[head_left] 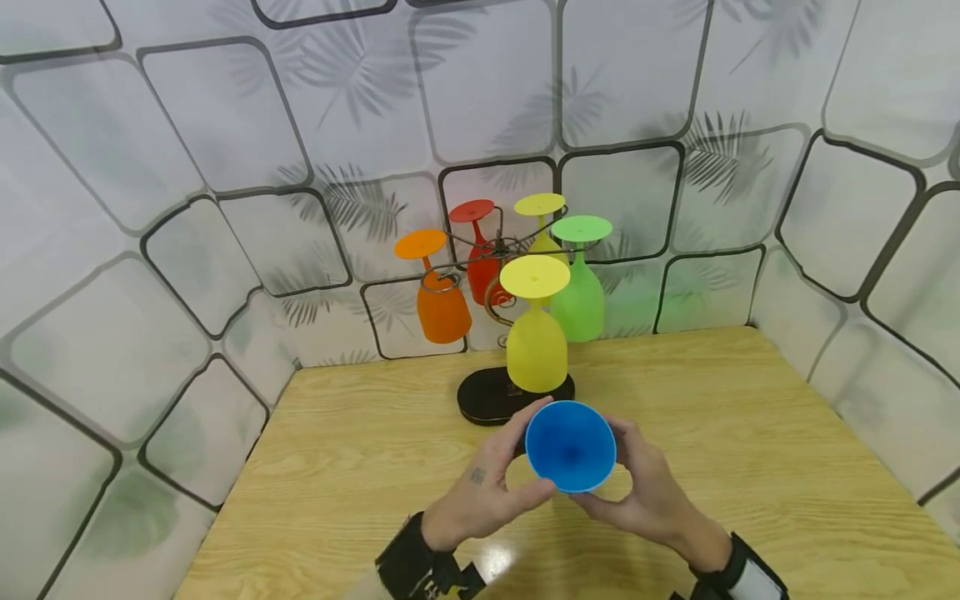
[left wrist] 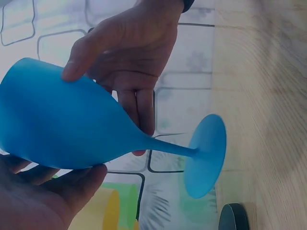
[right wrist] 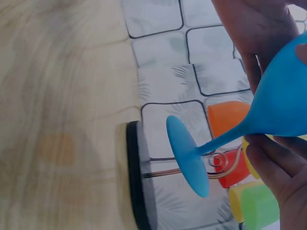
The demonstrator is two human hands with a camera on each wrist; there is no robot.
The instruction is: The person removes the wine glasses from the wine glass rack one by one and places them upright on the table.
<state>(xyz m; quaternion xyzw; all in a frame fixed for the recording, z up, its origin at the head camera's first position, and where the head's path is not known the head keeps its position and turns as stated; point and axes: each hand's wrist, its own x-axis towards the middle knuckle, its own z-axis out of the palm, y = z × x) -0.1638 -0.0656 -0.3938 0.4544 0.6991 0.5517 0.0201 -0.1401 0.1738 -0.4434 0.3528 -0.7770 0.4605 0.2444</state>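
Note:
Both my hands hold a blue goblet (head_left: 572, 447) upright in front of the rack, its open rim facing up. My left hand (head_left: 487, 483) grips one side of the bowl and my right hand (head_left: 648, 492) the other, fingers and thumbs curved round it. In the left wrist view the whole goblet (left wrist: 72, 120) shows, its stem and round foot (left wrist: 206, 158) untouched by the hands. The foot stays apart from the wooden table (right wrist: 62, 96) in the right wrist view.
A metal rack (head_left: 498, 247) on a black oval base (head_left: 483, 396) stands behind my hands. Upside down on it hang an orange goblet (head_left: 442, 312), a red goblet (head_left: 482, 271), a green goblet (head_left: 581, 300) and two yellow goblets, the nearer one (head_left: 537, 354) in front. Patterned walls (head_left: 360, 108) enclose the table.

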